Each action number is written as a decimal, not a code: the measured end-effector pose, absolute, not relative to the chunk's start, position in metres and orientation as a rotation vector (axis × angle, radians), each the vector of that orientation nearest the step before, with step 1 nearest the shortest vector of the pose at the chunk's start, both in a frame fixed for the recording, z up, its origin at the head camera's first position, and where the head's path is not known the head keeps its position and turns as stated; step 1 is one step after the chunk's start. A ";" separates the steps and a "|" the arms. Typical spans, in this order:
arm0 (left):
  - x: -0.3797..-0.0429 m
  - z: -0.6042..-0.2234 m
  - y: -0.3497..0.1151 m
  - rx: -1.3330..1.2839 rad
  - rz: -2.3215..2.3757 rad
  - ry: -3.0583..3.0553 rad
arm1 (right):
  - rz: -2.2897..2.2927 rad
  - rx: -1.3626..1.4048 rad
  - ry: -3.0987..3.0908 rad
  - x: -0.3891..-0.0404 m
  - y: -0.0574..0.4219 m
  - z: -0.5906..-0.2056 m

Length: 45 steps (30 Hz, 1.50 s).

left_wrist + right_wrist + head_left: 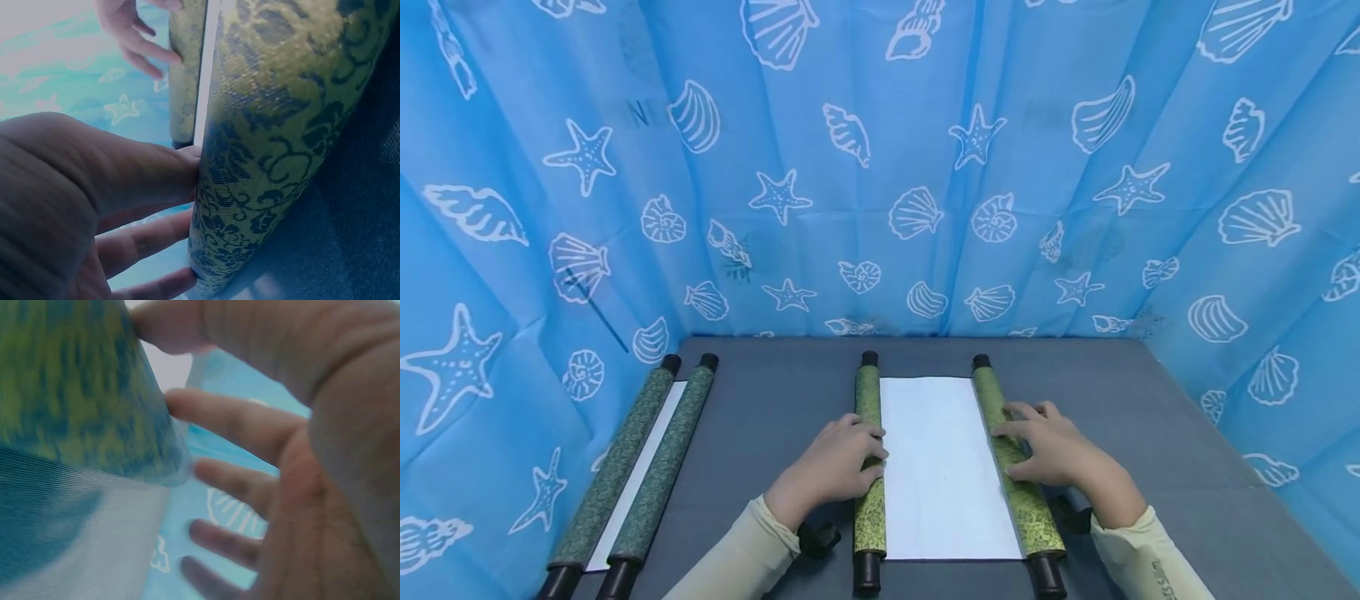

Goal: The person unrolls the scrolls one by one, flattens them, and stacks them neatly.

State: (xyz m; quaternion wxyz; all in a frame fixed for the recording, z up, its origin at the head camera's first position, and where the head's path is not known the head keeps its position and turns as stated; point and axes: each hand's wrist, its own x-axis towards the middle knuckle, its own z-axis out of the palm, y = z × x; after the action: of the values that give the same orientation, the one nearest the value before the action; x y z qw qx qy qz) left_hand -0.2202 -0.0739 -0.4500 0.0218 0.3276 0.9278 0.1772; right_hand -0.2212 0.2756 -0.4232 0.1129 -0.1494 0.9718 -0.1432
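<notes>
A scroll lies partly unrolled on the grey table, its white sheet (947, 467) flat between two yellow-green patterned rolls with dark end knobs. My left hand (842, 458) lies across the left roll (869, 517), its fingertips touching the side by the sheet. In the left wrist view its thumb and fingers look fairly straight against the patterned roll (269, 125). Over the right roll (1030, 517) reaches my right hand (1052, 446), fingers spread. Thumb and index finger touch or nearly touch that roll (75, 387) in the right wrist view; the other fingers extend apart.
A second scroll with dark green rolls (662, 467) and a narrow white strip between them lies at the table's left. The grey table (775, 392) ends at a blue curtain (880, 208) with white shells and starfish, which also hangs along both sides.
</notes>
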 end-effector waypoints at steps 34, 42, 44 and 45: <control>-0.225 -0.445 -0.088 0.938 0.559 2.970 | -0.321 -0.423 2.928 -0.221 0.292 -0.418; -0.227 -0.449 -0.088 0.942 0.514 2.966 | -0.139 -0.365 3.045 -0.220 0.301 -0.420; -0.228 -0.451 -0.089 0.937 0.510 2.964 | -0.148 -0.362 3.032 -0.219 0.306 -0.421; -0.228 -0.452 -0.090 0.932 0.506 2.967 | -0.160 -0.358 3.026 -0.219 0.308 -0.421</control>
State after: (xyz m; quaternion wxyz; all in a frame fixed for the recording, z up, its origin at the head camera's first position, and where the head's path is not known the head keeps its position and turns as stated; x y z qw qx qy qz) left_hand -0.2281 -0.0897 -0.4520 -0.0044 0.2957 0.9417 0.1605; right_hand -0.2190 0.3081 -0.4206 0.0453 -0.1171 0.9907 -0.0525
